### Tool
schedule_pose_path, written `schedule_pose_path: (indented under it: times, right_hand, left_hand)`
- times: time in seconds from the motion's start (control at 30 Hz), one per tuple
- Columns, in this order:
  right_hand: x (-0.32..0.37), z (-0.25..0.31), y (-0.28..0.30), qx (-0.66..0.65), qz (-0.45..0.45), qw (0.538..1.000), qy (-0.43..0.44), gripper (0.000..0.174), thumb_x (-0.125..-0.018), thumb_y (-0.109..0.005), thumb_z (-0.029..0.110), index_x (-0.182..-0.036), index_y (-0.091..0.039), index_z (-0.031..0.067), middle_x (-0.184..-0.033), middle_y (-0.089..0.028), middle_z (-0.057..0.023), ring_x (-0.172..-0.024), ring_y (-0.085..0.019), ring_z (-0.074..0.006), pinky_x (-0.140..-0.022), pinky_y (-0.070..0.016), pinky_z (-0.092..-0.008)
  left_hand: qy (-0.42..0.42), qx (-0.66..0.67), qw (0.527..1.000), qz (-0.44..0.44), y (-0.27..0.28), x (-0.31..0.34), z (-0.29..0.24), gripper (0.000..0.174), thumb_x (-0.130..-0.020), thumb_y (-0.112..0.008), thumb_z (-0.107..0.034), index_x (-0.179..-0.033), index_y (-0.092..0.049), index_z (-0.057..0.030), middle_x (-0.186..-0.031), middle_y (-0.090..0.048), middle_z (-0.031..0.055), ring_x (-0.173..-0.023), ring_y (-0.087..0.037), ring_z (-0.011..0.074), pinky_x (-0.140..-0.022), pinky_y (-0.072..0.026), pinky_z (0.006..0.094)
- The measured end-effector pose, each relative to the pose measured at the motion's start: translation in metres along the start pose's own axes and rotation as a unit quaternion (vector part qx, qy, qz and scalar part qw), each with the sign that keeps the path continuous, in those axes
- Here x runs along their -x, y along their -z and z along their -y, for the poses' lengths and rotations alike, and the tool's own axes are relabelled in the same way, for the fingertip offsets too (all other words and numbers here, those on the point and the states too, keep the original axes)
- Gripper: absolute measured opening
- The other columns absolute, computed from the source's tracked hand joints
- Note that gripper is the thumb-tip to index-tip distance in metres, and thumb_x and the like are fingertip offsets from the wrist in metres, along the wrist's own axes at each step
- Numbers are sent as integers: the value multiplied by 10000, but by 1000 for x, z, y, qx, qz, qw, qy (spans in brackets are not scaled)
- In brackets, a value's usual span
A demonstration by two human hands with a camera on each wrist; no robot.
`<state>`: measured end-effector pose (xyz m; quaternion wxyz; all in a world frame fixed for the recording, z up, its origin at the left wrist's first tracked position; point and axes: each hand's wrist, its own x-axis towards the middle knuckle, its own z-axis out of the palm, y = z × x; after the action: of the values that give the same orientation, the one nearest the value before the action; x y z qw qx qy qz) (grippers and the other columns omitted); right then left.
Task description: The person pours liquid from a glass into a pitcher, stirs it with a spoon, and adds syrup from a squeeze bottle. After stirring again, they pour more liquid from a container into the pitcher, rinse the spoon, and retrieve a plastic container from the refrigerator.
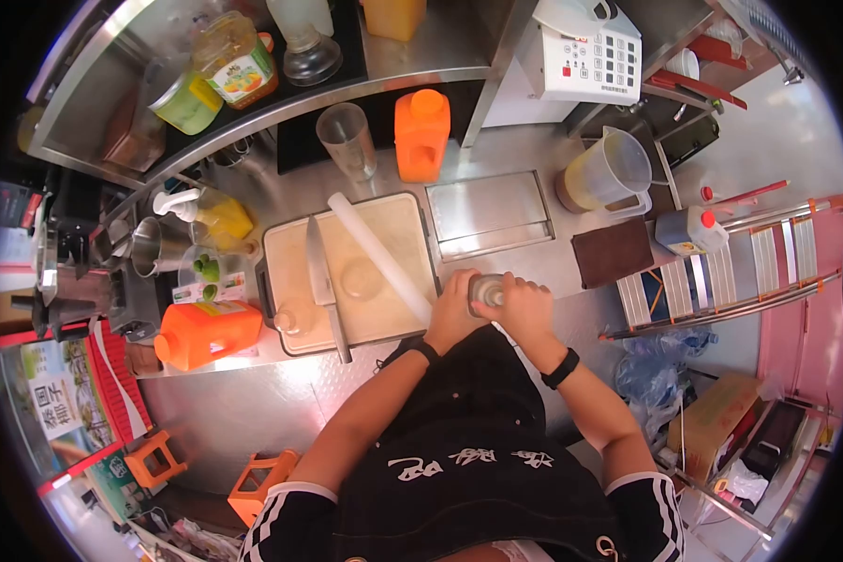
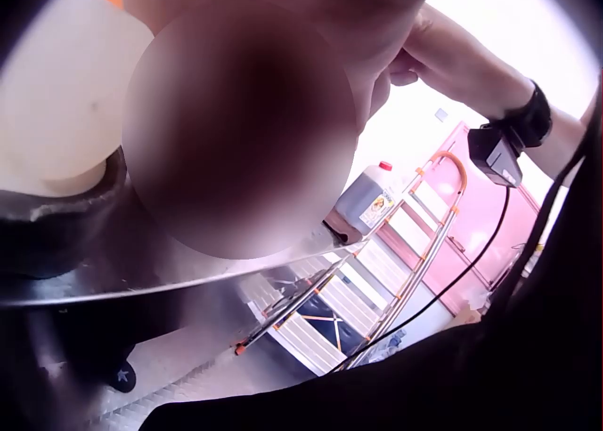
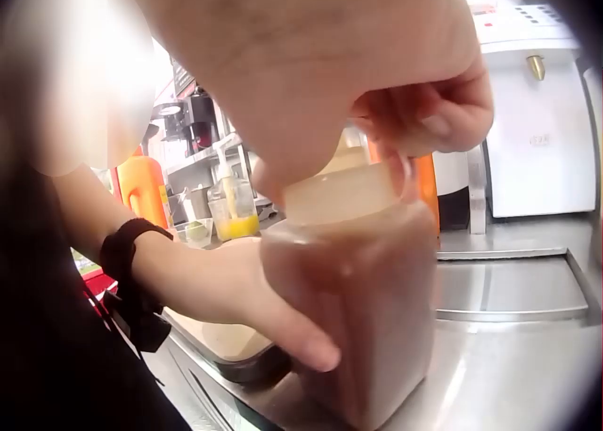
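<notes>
A squarish translucent bottle (image 3: pixel 367 299) with reddish-brown contents stands at the counter's front edge. Its pale round mouth (image 1: pixel 488 293) faces up in the head view. My left hand (image 1: pixel 451 311) holds the body from the side, thumb (image 3: pixel 306 341) lying along its wall in the right wrist view. Over the top, my right hand (image 1: pixel 526 307) grips at the neck (image 3: pixel 339 195) with curled fingers (image 3: pixel 429 111), which partly cover it. Left of the hands is a cutting board (image 1: pixel 290 253) bearing a knife (image 1: pixel 320 272) and a long white rod (image 1: pixel 377 251).
Orange jugs (image 1: pixel 422 136) (image 1: pixel 211 333) stand behind and left of the board. A clear tumbler (image 1: pixel 347 140) is at the back. To the right are a measuring jug (image 1: pixel 604 169), a brown cloth (image 1: pixel 613 253), a red-capped canister (image 1: pixel 688 231) and a folded ladder (image 1: pixel 721 281).
</notes>
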<state>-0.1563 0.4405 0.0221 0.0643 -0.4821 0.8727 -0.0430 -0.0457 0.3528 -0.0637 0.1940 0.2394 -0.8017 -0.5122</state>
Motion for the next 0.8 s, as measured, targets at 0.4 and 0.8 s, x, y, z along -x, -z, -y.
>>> schedule_pose_path:
  times: [0.4, 0.8]
  right_hand:
    - [-7, -34, -3, -273, -49, 933, 228, 454, -700, -784, 252, -1001, -549, 8, -906, -563, -156, -839, -557, -348, -728, -472, -420]
    - [-13, -74, 63, -357, -47, 926, 110, 668, -784, -735, 304, -1306, -455, -6, -946, -544, -118, -826, -528, -270, -725, -419, -378]
  left_hand:
    - [7, -30, 1000, 3, -4, 0, 4, 749, -617, -842, -199, -1220, -423, -55, -1162, -519, 146, -1065, -559, 362, -860, -489, 411]
    - [119, 29, 983, -139, 60, -32, -111, 916, -556, -917, -296, -1299, -439, -55, -1162, -626, 166, -1125, -605, 282, -916, -489, 380]
